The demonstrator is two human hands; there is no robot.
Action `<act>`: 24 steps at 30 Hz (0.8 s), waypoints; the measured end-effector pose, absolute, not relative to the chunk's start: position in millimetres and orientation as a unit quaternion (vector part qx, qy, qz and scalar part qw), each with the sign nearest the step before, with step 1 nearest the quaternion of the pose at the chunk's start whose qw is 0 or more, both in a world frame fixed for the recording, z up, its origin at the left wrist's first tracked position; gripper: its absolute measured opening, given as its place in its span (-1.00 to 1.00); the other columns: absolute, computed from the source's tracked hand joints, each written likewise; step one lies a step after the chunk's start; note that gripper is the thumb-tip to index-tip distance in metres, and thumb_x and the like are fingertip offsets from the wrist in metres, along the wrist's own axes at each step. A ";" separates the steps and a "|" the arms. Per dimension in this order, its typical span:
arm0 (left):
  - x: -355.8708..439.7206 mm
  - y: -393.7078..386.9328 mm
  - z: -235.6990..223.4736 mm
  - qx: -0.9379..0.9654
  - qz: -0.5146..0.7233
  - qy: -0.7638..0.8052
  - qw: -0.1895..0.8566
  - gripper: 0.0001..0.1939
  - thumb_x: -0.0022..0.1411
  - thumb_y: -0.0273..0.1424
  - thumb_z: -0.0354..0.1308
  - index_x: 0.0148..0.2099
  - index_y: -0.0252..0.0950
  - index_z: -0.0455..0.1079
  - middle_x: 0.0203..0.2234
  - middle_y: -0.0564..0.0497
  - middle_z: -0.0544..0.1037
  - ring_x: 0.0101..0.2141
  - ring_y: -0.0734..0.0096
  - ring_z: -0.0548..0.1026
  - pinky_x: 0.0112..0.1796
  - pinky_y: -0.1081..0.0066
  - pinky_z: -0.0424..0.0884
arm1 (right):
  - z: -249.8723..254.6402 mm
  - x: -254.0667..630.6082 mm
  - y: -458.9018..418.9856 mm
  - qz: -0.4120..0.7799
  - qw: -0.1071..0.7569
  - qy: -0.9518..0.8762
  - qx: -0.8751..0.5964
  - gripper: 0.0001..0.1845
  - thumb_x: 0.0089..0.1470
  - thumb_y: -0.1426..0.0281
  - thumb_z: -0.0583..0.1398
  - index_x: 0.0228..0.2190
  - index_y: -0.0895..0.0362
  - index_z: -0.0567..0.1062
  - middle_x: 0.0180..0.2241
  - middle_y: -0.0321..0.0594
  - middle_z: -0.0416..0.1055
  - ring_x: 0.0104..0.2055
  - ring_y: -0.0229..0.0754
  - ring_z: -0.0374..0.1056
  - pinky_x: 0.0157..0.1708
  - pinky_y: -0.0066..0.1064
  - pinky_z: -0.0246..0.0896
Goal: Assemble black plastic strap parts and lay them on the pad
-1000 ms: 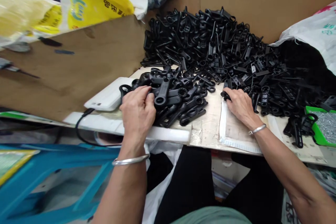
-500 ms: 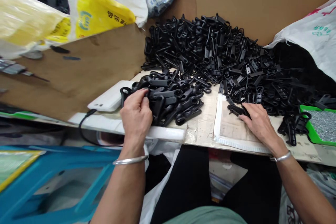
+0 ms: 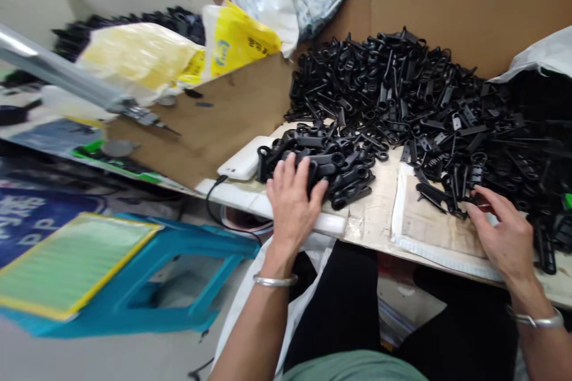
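My left hand (image 3: 292, 202) lies with its fingers spread on the near edge of a small heap of black plastic handle-like parts (image 3: 353, 175). Nothing is gripped in it. At the right, the thumb and forefinger of my right hand (image 3: 504, 229) pinch the end of a black plastic part (image 3: 467, 197), whose exact shape is hard to make out. Beneath lies a worn pad with a white border (image 3: 429, 229), with a few more black parts on its far edge. Behind both hands rises a large pile of similar black parts (image 3: 379, 80).
A white phone-like device (image 3: 243, 159) with a black cable lies left of the small heap. Cardboard walls (image 3: 232, 113) bound the bench. A grey power screwdriver (image 3: 111, 95) hangs at the left. Below stands a blue plastic stool (image 3: 156, 303). White sacks (image 3: 545, 50) flank the pile.
The view has swung left. My left hand has gone from curled to spread over the small heap. My right hand has shifted rightward on the pad, and more black parts lie there.
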State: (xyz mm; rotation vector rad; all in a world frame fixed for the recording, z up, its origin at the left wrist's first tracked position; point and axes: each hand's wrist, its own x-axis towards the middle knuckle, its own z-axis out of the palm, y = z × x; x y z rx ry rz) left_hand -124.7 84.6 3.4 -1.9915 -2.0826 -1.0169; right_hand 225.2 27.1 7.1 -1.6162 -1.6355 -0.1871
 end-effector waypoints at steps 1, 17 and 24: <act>-121.8 83.2 4.6 -0.661 -0.289 -0.692 0.031 -0.40 0.32 -0.17 0.01 0.33 -0.28 0.14 0.34 -0.22 0.08 0.32 -0.08 0.02 0.21 -0.18 0.02 | 6.2 224.7 24.8 -0.073 0.409 -0.643 -0.643 -0.63 0.16 0.22 0.19 -0.01 0.06 0.50 -0.14 -0.12 0.52 -0.28 -0.10 0.45 -0.19 -0.20 0.39; -123.8 109.7 17.5 -0.675 -0.190 -0.712 -0.035 -0.30 0.35 -0.15 -0.12 0.42 -0.29 -0.16 0.38 -0.20 -0.05 0.34 -0.15 -0.09 0.17 -0.37 -0.08 | -3.3 223.2 15.0 -0.007 0.487 -0.573 -0.660 -0.60 0.16 0.28 0.18 0.03 0.05 0.48 -0.05 -0.13 0.52 -0.21 -0.13 0.49 -0.10 -0.20 0.41; -122.8 104.9 17.8 -0.693 -0.226 -0.684 -0.008 -0.32 0.34 -0.15 -0.02 0.38 -0.31 -0.06 0.34 -0.27 0.05 0.32 -0.15 0.00 0.11 -0.44 -0.07 | -5.1 240.2 11.4 0.011 0.434 -0.570 -0.698 -0.63 0.12 0.30 0.15 -0.05 0.10 0.54 -0.13 -0.11 0.57 -0.23 -0.08 0.50 -0.15 -0.20 0.43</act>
